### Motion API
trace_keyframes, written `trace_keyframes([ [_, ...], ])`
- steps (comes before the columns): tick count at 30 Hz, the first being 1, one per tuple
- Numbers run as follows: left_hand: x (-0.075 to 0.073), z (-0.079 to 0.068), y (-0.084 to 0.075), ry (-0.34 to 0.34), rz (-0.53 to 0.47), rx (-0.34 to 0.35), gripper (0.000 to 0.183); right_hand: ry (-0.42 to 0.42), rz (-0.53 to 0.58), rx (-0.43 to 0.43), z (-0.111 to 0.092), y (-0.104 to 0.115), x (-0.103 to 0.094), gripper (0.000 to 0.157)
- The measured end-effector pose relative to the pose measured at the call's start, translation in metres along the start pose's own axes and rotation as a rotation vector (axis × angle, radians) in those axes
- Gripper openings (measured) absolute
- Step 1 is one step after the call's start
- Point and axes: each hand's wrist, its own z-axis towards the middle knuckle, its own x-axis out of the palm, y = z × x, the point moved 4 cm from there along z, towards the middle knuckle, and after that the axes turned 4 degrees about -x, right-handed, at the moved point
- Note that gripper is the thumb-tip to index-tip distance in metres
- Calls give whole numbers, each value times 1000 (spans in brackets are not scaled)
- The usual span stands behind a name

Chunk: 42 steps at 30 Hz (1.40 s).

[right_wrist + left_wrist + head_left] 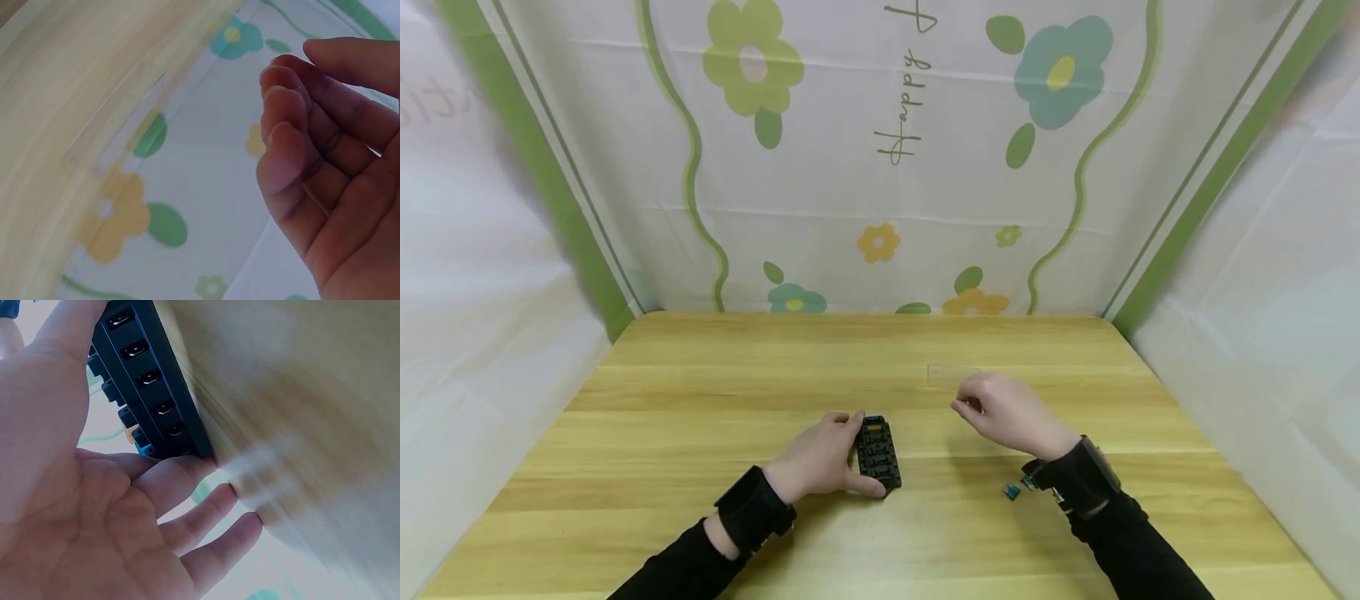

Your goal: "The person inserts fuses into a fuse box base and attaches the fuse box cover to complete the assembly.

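Observation:
A black block with rows of slots (878,454) lies flat on the wooden table (700,392). My left hand (823,457) grips it from the left, thumb along its near end and fingers at its far end. The left wrist view shows the block (147,381) held between the thumb and the index finger of that hand (94,512). My right hand (1007,412) hovers to the right of the block, fingers loosely curled. In the right wrist view this hand (325,169) holds nothing visible. Just beyond it a clear plastic cover (953,375) lies on the table, seen faintly as the cover (115,119).
A few small blue pieces (1012,492) lie on the table beside my right wrist. Flowered cloth walls (880,167) close in the table at the back and on both sides.

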Motion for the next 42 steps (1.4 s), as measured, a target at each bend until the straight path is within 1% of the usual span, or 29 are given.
trace_keyframes([
  [5,0,1,1,-3,4,-4,115,12,13,34,-16,-21,-4,19],
  [11,-2,2,0,-5,4,-2,116,39,30,61,-33,-38,-8,13],
  [15,-2,1,0,4,-9,-6,115,68,24,81,-40,-45,-8,10],
  [19,-2,1,0,-5,-12,-3,115,90,32,97,-48,-51,-8,10],
  [25,0,3,0,-6,-3,0,117,111,35,72,-62,-57,-9,8],
  [29,1,3,0,-9,-13,-2,117,109,7,79,-69,-61,-13,9],
  [33,1,3,0,-6,-10,-2,117,175,-18,88,-71,-63,-13,14],
  [36,2,4,0,-7,-10,1,117,238,-10,92,-72,-63,-11,20],
  [37,2,4,0,-9,-9,2,117,256,-3,100,-72,-63,-10,24],
  [42,2,4,0,-19,-2,6,117,287,36,149,-75,-63,-8,40],
])
